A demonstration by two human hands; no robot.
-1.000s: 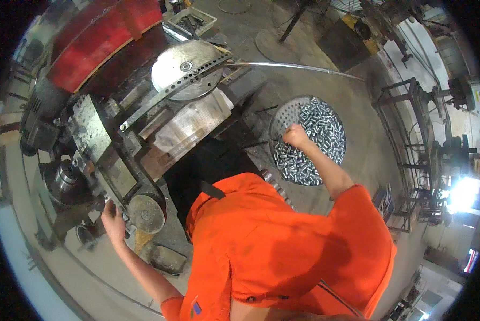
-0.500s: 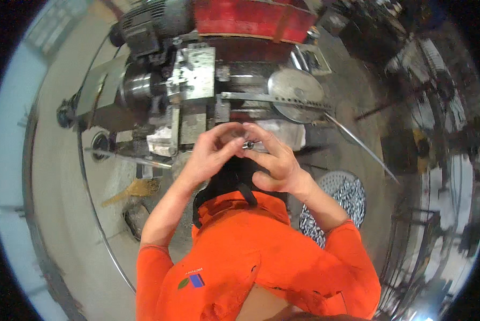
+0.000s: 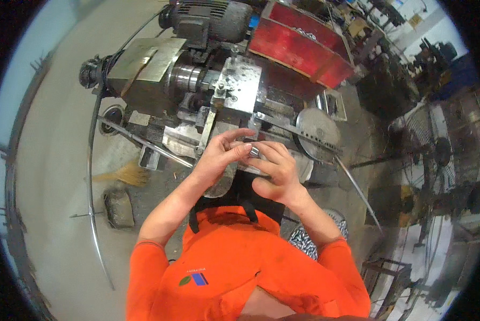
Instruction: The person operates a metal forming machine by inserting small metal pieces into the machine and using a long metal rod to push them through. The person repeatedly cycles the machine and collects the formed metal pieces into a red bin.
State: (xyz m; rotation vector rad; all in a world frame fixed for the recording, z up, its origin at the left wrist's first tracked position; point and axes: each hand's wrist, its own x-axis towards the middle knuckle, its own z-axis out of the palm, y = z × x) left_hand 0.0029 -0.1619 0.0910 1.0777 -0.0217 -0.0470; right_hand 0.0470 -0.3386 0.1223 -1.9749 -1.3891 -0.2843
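Observation:
A small shiny metal cylinder, with a dark opening or band at its end, sits between my two hands in front of the lathe-like machine. The left thumb and fingers of my left hand pinch it from one side; the index finger stretches above it. From the other side, the curled fingers of my right hand close around it, with the thumb held apart below. Fingers cover part of the piece, so its full length is hidden.
Behind my hands lie a flat lever bar and a round metal disc. A red bin stands at the back. By my right forearm is a basket of several small metal parts. A broom and a metal pan lie left.
My view has turned, so the machine and red bin sit tilted and farther right. Both hands stay together around the metal cylinder, which shows more of its side now.

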